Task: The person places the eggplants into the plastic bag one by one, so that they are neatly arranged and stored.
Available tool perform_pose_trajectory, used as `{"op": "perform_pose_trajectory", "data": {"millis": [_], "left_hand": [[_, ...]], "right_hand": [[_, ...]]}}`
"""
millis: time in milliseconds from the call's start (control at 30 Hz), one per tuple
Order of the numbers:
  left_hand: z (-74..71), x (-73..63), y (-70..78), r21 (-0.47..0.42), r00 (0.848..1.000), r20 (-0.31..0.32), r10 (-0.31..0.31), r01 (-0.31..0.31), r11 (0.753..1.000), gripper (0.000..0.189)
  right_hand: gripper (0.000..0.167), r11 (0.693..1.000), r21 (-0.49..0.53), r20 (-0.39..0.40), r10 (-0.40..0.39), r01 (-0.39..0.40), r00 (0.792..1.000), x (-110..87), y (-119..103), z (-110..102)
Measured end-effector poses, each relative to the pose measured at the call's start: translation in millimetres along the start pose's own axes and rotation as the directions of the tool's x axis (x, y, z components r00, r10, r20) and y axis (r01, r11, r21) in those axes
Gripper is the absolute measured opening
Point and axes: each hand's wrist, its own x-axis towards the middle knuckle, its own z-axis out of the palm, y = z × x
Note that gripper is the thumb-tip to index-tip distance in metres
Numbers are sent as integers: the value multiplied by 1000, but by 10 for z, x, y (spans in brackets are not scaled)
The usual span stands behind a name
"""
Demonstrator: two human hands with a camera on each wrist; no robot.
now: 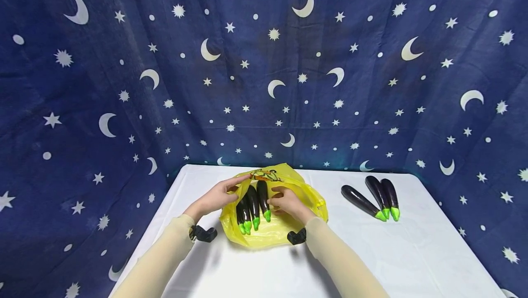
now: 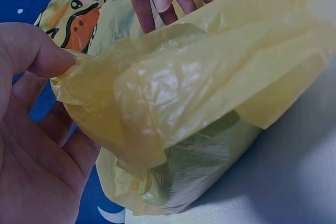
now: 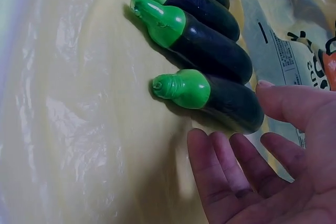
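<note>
A yellow plastic bag lies on the table with its mouth toward me. Inside it several eggplants with green stem caps lie side by side, caps toward the opening. My left hand pinches the bag's upper left rim between thumb and fingers, as the left wrist view shows. Within the mouth is my right hand, holding nothing, its fingers spread and relaxed. In the right wrist view its thumb is right at the blunt end of the nearest eggplant, with the fingertips just beside it.
Three more eggplants lie on the white-covered table to the right of the bag. A dark blue curtain with moons and stars hangs behind the table and along its sides.
</note>
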Motion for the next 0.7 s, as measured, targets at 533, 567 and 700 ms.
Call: {"op": "perform_pose_trajectory", "data": {"millis": [533, 567, 700], "left_hand": [[-3, -22, -2, 0, 1000, -2, 16, -16, 1000, 70], [-2, -23, -2, 0, 1000, -1, 15, -15, 1000, 70], [-1, -21, 0, -3, 1000, 1, 17, -17, 1000, 70]], "right_hand": [[62, 998, -52, 39, -45, 47, 998, -164, -47, -56], [62, 997, -54, 40, -54, 56, 998, -175, -48, -58], [62, 995, -63, 49, -70, 73, 996, -207, -53, -62]]}}
